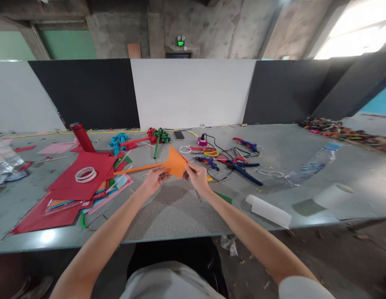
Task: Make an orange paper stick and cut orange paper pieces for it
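A sheet of orange paper [175,163] is stretched between my two hands above the middle of the table, its surface bent. My left hand [153,178] pinches its left edge. My right hand [196,174] is closed on the right edge, thumb and fingers on either side. A thin orange stick [135,169] reaches leftward from beside my left fingertips; whether it is joined to the sheet I cannot tell. Left of my hands, red paper sheets [68,176] cover a pile of coloured paper [118,182], with white tape rolls [85,175] on top.
Green [161,136], red [151,133] and blue [118,142] paper flowers lie behind. Blue glue guns [208,162], cables and blue-handled pliers [244,170] are to the right. A phone [179,135], red flask [82,138], plastic bottle [319,164] and white paper rolls [269,211] share the table.
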The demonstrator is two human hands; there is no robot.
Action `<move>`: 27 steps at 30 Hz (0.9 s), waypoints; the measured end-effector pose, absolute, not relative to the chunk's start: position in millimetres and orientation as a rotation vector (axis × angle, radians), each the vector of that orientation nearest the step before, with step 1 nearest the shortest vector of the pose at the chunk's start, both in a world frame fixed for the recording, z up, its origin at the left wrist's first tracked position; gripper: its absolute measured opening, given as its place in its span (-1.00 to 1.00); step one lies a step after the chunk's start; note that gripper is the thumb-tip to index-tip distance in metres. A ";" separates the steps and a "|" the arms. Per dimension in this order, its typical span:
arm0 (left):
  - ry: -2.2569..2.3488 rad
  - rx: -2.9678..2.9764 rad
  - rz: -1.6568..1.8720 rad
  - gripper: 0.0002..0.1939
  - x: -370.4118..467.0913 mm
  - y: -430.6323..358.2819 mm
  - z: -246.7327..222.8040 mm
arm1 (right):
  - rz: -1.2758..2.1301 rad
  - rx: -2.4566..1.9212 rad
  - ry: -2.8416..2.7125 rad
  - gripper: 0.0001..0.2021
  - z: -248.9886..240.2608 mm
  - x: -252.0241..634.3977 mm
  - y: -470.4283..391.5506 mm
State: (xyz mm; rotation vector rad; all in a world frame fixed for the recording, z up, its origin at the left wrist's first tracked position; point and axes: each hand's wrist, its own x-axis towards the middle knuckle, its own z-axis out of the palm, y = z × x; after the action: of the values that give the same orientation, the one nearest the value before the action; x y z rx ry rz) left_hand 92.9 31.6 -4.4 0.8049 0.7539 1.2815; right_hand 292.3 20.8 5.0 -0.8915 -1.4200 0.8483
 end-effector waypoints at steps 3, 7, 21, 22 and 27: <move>0.669 0.859 1.302 -0.68 100.1 27.0 -8.0 | 0.838 -0.887 -1.459 -0.50 2.7 292.7 21.4; 0.737 0.889 1.352 -0.67 105.1 26.3 -12.5 | 0.662 -0.949 -1.573 -0.51 -1.0 294.6 24.2; 0.858 1.047 1.310 -0.82 100.9 27.3 -10.4 | 0.490 -0.871 -1.589 -0.47 0.1 298.7 29.2; 0.853 1.048 1.307 -0.81 100.6 27.4 -10.3 | 0.457 -0.868 -1.618 -0.50 0.6 298.9 28.8; 0.798 1.017 1.303 -0.77 98.3 29.6 -10.5 | 0.220 -0.755 -1.856 -0.59 -0.4 302.5 29.8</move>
State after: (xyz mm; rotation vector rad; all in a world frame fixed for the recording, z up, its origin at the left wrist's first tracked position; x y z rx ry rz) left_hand 98.3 29.6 -10.5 1.0171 0.7984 1.3028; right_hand 302.5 29.8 -0.4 -0.7550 -1.8559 0.2203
